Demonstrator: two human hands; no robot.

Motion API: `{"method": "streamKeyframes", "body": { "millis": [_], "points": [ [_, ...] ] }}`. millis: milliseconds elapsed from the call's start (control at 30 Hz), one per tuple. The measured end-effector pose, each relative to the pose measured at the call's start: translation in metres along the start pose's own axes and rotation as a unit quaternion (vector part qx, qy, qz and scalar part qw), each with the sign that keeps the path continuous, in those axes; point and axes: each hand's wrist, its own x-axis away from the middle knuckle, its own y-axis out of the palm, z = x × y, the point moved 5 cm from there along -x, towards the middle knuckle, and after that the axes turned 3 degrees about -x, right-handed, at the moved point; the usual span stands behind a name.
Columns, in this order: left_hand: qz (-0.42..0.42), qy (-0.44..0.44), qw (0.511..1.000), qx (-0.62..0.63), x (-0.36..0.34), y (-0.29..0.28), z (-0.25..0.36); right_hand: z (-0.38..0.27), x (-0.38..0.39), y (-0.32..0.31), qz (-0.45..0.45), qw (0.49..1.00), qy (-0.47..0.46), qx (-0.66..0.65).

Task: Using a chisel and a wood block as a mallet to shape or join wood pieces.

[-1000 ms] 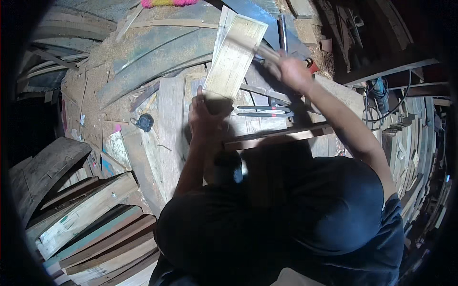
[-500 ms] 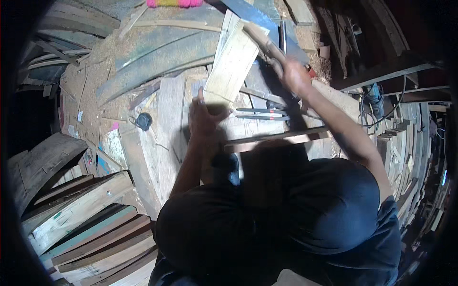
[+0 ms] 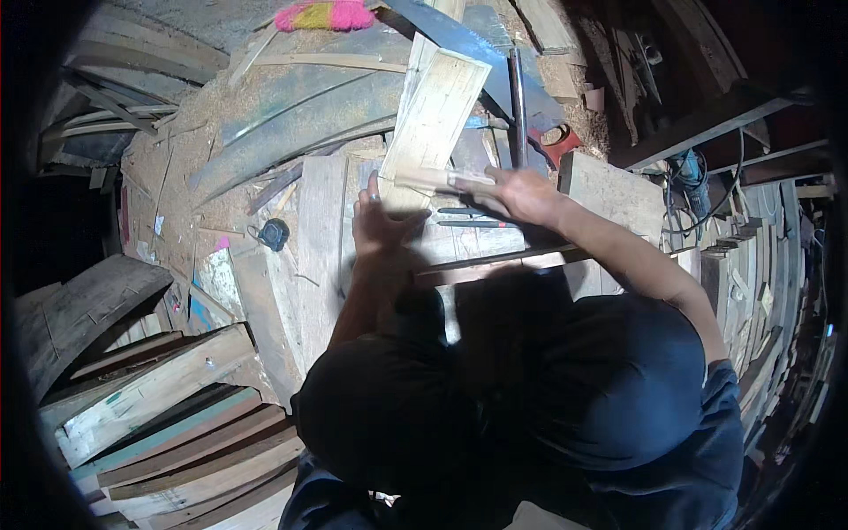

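A pale flat board [image 3: 437, 106] lies slanted in front of me. My left hand [image 3: 386, 231] grips its near end, with a finger along the left edge and the thumb toward the right edge. My right hand [image 3: 528, 196] is closed around a short, flat, light wooden piece [image 3: 433, 178]. This piece crosses above the board's lower part, close to my left fingers. Motion blur hides its exact kind. Just below it lies a dark plier-like tool [image 3: 477, 223] with red marks.
A handsaw [image 3: 450, 31] with a red handle [image 3: 556, 146] lies behind the board, beside a metal rod [image 3: 518, 106]. To the left is a black tape measure [image 3: 273, 234]. A pink-yellow fluffy roll [image 3: 325, 15] lies far back. Stacked planks [image 3: 194, 424] fill the lower left.
My right hand has come down and nearer with the wooden piece, from beside the board's far end to its lower part. My left hand stays at the near end.
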Motion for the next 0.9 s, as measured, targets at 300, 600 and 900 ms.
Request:
{"method": "streamKeyframes", "body": {
  "millis": [300, 600, 900],
  "points": [
    [-0.002, -0.012, 1.000, 0.004, -0.001, -0.001, -0.001, 0.034, -0.018, -0.027, 0.161, 0.974, 0.155, -0.044],
    [0.035, 0.032, 0.999, -0.002, -0.003, 0.002, 0.013, 0.079, -0.030, -0.052, 0.160, 0.962, 0.218, -0.018],
    [0.031, -0.027, 0.999, -0.009, 0.002, -0.004, 0.016, 0.027, -0.033, -0.031, -0.006, 0.997, 0.037, 0.062]
  ]
}}
